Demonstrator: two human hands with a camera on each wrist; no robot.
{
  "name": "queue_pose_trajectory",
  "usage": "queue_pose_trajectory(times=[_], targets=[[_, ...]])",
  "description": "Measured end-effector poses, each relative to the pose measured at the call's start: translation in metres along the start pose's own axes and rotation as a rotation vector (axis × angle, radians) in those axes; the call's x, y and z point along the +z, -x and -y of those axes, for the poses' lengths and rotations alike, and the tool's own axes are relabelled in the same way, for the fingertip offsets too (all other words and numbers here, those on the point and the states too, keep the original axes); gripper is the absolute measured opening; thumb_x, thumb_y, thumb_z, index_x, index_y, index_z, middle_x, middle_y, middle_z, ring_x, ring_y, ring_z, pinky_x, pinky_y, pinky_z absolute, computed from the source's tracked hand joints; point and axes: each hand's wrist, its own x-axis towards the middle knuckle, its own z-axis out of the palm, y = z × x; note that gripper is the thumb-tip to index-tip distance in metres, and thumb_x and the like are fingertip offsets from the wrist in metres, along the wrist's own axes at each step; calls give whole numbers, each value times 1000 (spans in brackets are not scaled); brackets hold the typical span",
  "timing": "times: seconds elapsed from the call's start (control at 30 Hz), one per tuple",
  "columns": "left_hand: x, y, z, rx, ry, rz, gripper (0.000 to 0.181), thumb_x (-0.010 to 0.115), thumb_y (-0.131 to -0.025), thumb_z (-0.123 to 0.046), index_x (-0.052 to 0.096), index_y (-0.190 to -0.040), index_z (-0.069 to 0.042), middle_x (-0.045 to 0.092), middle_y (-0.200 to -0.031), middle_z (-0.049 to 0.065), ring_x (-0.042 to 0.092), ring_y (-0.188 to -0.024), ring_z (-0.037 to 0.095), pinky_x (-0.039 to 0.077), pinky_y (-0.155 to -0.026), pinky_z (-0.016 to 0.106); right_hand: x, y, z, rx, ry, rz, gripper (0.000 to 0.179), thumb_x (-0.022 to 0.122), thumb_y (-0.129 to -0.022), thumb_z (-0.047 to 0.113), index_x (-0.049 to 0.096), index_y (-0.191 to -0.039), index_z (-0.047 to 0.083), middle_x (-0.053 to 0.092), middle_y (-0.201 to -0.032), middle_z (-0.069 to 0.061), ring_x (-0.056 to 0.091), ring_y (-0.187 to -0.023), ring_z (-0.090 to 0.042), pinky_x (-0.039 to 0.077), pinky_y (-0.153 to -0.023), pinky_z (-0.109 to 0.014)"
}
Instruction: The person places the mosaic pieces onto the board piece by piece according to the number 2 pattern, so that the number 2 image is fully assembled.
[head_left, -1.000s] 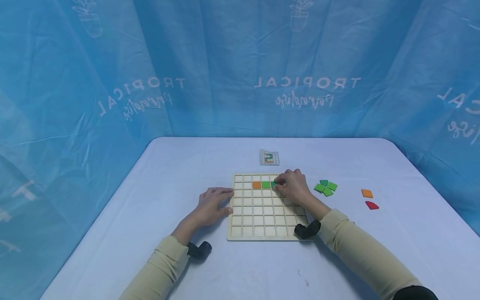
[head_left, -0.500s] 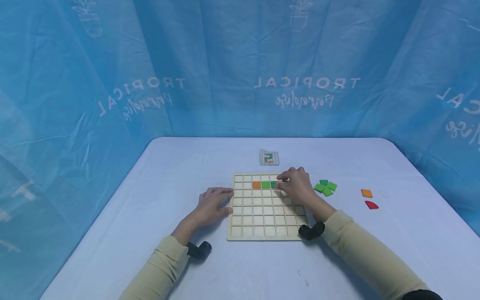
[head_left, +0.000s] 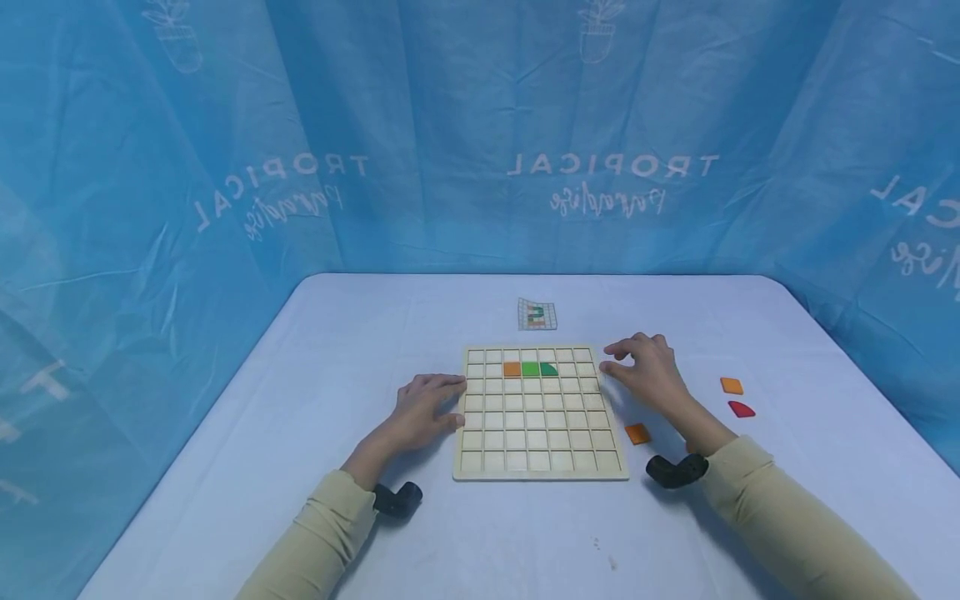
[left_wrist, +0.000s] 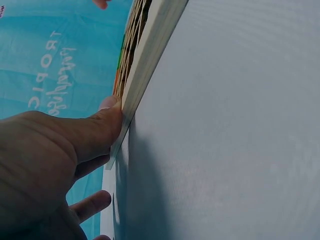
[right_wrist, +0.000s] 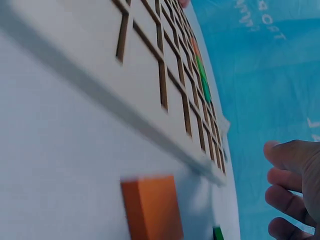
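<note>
A pale wooden grid board (head_left: 525, 467) lies on the white table. Set in one of its upper rows, side by side, are an orange square tile (head_left: 512, 369), a light green square tile (head_left: 530, 369) and a dark green quarter-round tile (head_left: 549, 369). My left hand (head_left: 423, 410) rests at the board's left edge, its thumb (left_wrist: 107, 117) against the side. Just past the right edge my right hand (head_left: 647, 372) hovers, thumb and index finger spread, nothing between them. Beneath its wrist lies another orange tile (head_left: 637, 434). The hand hides the loose green tiles from the head view.
Farther right lie an orange tile (head_left: 732, 386) and a red quarter-round tile (head_left: 742, 409). A small card with a printed grid pattern (head_left: 537, 315) stands behind the board. A green tile (right_wrist: 218, 233) shows at the right wrist view's bottom edge. Blue curtain (head_left: 450, 125) surrounds the table.
My right hand has left the dark green quarter-round tile and moved right, off the board, over the loose green tiles. An orange tile beside the board has come into view. My left hand stays put.
</note>
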Motion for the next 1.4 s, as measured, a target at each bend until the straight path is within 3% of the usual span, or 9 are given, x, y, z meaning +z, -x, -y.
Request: queue_pose_trajectory(times=[0.23,0.63,1.07,1.4], targets=[[-1,1,0,-3,13,-4,55,68,-91,-23,50,-139,-3,45,-144,8,32,-132,35,22,-103,59,-17,11,-28,73,14,-13,32,74,-85,19,70,-109,-2,61,-98,-18,44,-97,-35,34,-82,-51],[0,2,0,2,17,-1,54,67,-92,-23,50,-139,-3,45,-144,8,32,-132,34,22,-103,57,-28,22,-64,194,44,25,37,71,-87,20,66,-115,-4,57,-107,-22,42,-100,-38,39,-75,-47],[0,1,0,13,9,-6,54,67,-92,-23,50,-139,-3,44,-144,8,32,-132,34,23,-102,57,-29,25,-85,198,66,24,36,69,-87,15,64,-116,-7,54,-114,-28,40,-103,-43,37,-79,-54],[-1,1,-1,2,9,-7,54,67,-92,-23,50,-139,-3,45,-144,8,32,-133,34,22,-103,58,-25,23,-86,177,93,34,34,70,-85,14,67,-113,-6,54,-110,-27,41,-103,-45,34,-81,-57]])
